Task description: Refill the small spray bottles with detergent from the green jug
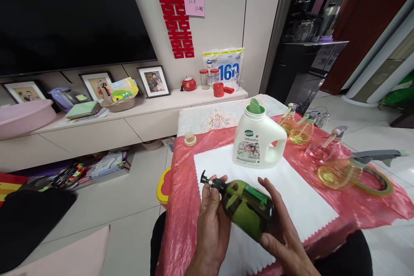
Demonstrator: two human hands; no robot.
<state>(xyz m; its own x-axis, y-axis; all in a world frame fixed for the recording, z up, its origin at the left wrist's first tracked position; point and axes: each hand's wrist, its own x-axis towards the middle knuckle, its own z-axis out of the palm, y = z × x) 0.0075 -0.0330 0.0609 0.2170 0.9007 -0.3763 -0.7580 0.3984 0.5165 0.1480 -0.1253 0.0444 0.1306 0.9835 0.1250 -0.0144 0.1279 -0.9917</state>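
A green see-through pump bottle (244,207) lies tilted between my hands above the white cloth, its black pump head pointing to the upper left. My left hand (213,220) is closed round the neck and collar of the pump. Round the bottle's base curls my right hand (284,228), thumb below and fingers on the far side. Just beyond stands a white detergent jug (250,146) with a green spout in its uncapped mouth. Its handle faces right. A pale cap (190,139) rests on the red plastic sheet at the left.
Several spray bottles (339,172) line the table's right side, with a roll of tape (377,183) by the nearest one. Red plastic sheeting (184,181) covers the table under a white cloth (213,157). A low cabinet (152,110) runs behind, holding jars and picture frames.
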